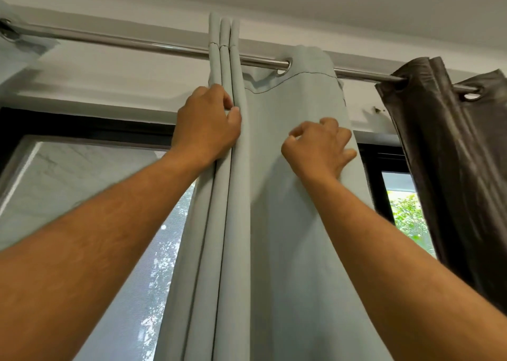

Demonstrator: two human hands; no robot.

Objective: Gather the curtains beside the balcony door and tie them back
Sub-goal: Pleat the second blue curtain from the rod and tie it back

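A steel curtain rod (153, 45) ran across the top of the wall, sloping down to the right. On it hung the pale grey-green curtain (288, 196), three folds bunched tight at the rod and one flat panel spread to their right, the rod threaded through an eyelet (285, 67). Further right, well apart, hung a dark brown curtain (452, 146) by its own eyelets.

One view only, head cam, wide-angle, tilted up steeply toward the curtain rod (137, 41) and ceiling (329, 1). Looks along both raised forearms from below/behind; left hand (208, 122) and right hand (319, 148) sit mid-frame, close to lens. Pale green curtain (288, 196) fills centre, very near. Window frame (82, 124) lower left, edges bowed by the lens.
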